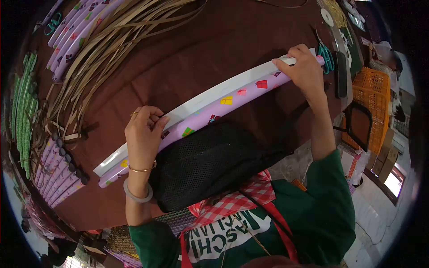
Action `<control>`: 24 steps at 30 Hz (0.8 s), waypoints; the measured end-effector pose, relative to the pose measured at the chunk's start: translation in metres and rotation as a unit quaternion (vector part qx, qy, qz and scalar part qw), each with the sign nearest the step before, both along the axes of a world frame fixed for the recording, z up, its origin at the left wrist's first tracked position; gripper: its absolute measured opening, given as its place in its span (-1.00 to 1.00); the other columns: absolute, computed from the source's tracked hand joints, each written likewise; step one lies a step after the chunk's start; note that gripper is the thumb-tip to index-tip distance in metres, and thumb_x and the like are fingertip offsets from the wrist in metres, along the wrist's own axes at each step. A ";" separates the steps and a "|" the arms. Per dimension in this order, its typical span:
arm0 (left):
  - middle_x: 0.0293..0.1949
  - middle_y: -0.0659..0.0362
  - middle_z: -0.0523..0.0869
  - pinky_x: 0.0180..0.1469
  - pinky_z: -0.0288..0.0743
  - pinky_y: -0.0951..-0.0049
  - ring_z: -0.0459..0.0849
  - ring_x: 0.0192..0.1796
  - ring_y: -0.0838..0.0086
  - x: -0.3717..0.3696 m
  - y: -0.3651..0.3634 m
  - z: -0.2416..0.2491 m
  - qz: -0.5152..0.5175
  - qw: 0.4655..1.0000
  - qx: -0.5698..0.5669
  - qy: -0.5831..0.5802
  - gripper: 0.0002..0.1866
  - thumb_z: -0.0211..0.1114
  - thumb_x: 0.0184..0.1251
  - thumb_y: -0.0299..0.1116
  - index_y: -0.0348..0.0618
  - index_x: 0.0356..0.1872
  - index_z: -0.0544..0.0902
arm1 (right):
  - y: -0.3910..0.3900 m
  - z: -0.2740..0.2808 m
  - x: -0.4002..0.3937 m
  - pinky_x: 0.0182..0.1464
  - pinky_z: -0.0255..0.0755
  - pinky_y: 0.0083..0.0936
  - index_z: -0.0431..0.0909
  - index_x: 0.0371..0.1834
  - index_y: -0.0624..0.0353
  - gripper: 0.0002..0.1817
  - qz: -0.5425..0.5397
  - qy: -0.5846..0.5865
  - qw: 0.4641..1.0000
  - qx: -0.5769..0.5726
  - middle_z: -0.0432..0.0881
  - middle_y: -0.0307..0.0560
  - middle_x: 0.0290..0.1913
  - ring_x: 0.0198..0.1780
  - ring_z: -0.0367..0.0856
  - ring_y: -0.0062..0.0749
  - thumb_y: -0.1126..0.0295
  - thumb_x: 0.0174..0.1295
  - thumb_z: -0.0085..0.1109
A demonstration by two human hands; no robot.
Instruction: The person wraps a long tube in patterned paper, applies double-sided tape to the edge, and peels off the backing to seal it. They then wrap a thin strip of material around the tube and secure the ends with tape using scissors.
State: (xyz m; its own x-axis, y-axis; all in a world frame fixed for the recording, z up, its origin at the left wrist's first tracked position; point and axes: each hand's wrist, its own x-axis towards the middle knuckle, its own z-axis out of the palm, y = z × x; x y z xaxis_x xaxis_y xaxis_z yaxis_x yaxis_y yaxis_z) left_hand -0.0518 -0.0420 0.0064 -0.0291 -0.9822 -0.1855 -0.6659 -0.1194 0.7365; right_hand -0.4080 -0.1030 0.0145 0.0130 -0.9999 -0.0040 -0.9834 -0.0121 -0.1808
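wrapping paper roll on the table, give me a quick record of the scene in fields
view: head camera, looking down at a dark brown table
main thing: wrapping paper roll, purple with small gift prints, white edge showing along its upper side
left hand: left hand pressed on the roll near its lower-left end
right hand: right hand gripping the roll near its upper-right end
in front of the roll: black mesh bag
nearby: green scissors by the right hand; finished rolls at the table's left; tan strips piled upper left

purple gift-wrap roll (210, 115), lying diagonally, half-rolled
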 end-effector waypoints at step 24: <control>0.34 0.40 0.28 0.26 0.23 0.28 0.21 0.39 0.40 0.013 -0.026 0.028 -0.492 0.777 -0.219 -0.326 -0.38 0.20 0.07 -0.47 0.15 0.25 0.41 | 0.012 -0.003 0.020 -0.26 0.46 -0.29 0.58 -0.36 0.15 -0.64 0.006 -0.006 1.000 -0.001 0.50 -0.15 -0.29 -0.24 0.56 -0.22 0.07 0.00 0.30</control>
